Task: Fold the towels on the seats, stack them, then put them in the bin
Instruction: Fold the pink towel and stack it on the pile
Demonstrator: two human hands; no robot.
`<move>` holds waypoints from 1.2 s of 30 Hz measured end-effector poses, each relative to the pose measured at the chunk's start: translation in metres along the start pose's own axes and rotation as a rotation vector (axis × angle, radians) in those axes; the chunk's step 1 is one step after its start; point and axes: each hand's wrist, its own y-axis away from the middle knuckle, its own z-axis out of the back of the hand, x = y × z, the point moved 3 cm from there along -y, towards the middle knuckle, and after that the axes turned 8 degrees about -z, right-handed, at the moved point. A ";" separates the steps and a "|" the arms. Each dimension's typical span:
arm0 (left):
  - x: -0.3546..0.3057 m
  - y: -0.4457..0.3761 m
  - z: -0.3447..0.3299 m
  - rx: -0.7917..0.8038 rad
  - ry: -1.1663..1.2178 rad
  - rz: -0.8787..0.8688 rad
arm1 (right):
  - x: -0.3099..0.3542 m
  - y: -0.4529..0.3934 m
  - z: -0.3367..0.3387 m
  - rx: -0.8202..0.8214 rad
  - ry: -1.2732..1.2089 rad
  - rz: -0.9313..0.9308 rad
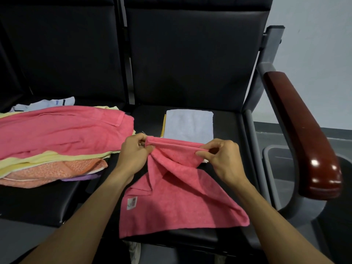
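Small pink terry towel spread on black padded right-hand seat, its far edge lifted. Left hand pinches that edge's left corner; right hand pinches the right corner. Behind the towel: folded pale-blue towel over a yellow one. Left of it: heap of unfolded towels. Right of it: grey plastic bin under the armrest.

One head-worn view looks forward and down, close over the black seats below.
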 end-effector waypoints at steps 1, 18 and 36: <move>0.000 0.000 0.000 -0.004 0.004 -0.002 | 0.000 0.000 0.000 -0.001 -0.015 -0.003; -0.045 0.011 0.006 -0.068 0.026 -0.083 | 0.020 0.017 0.020 -0.050 -0.321 -0.062; -0.250 0.085 0.111 -0.312 -0.006 -0.366 | 0.227 0.116 0.141 -0.254 0.078 0.371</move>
